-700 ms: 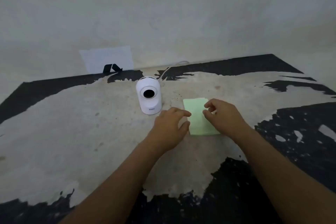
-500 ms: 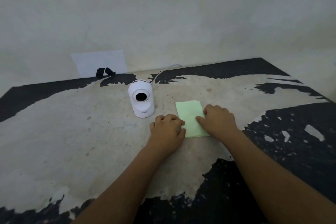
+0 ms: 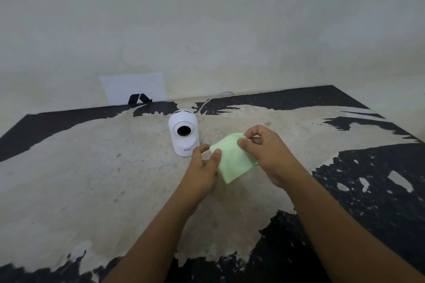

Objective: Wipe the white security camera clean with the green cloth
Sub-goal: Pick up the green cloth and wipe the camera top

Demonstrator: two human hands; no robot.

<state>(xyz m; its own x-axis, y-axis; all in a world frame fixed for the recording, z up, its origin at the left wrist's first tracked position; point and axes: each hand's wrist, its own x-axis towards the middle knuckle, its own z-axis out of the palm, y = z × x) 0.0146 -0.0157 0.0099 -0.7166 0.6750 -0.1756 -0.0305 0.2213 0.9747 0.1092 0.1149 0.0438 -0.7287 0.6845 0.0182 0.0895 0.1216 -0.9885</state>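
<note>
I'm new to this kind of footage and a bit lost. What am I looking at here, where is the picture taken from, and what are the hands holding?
There is no machine here: a person works with two bare hands, filmed by a wide-angle camera worn on the head, looking forward and down. The left hand and the right hand together hold a green cloth, each pinching an edge, lifted off the surface. On the worn, black-and-beige tabletop stands a white security camera, upright, its dark lens facing the viewer, with a white cable running back towards the wall. The cloth does not touch the camera yet.
</note>
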